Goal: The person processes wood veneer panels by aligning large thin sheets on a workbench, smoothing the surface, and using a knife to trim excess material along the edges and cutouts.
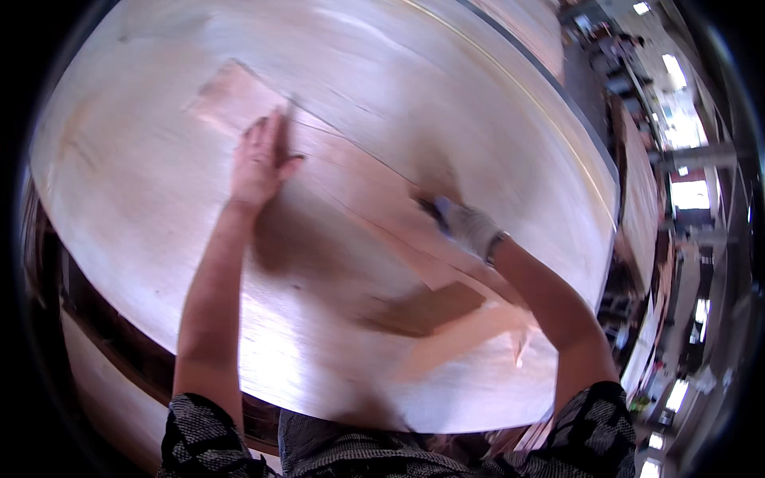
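A long strip of thin pinkish wood veneer runs slantwise across a broad pale wood sheet. My bare left hand lies flat on the strip near its far left end, fingers stretched out. In a light knitted glove, my right hand is closed around a small tool with a blue part. Its dark front end meets the strip's far edge; blur hides its exact kind. Nearer me lie a brown veneer piece and a pale orange piece.
Beyond the sheet's far edge, at upper right, more stacked wood sheets stand. Another pale sheet lies lower at the near left. A person is far off in the hall at the upper right.
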Demonstrator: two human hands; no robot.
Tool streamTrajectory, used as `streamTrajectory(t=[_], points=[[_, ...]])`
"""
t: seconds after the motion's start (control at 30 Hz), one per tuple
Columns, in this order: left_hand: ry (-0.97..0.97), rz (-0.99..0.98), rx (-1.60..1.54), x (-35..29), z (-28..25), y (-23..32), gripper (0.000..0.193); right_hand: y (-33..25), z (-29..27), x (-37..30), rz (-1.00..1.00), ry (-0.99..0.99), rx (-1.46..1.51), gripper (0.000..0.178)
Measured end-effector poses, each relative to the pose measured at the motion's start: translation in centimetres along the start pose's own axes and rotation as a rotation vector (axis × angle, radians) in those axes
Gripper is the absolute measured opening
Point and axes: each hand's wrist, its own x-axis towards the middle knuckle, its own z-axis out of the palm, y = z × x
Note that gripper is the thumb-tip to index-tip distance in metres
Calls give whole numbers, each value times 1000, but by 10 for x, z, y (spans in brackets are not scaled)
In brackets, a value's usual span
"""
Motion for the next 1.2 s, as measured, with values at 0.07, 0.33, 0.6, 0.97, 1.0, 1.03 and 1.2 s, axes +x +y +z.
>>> streamTrajectory(t=[0.07, 0.33, 0.6, 0.97, 1.0, 1.03, 1.2], points=[[-3, 83, -3, 5, 4, -2, 80, 73, 31, -75, 100, 61, -45, 19], [-531, 190, -607, -72, 98, 253, 41, 95, 45, -126, 212, 18, 43, 18], [-287, 561, -90, -87, 111, 277, 34, 217, 94, -254, 237, 19, 15, 13], [-348, 573, 64, -92, 120, 297, 36, 279, 203, -472, 699, 152, -49, 19], [-351, 573, 68, -93, 121, 296, 36, 279, 201, -474, 667, 288, -61, 17], [-355, 569, 76, -94, 121, 297, 36, 282, 191, -472, 680, 412, -20, 18], [-350, 579, 74, -93, 117, 302, 36, 317, 128, -410, 626, 655, 148, 37]])
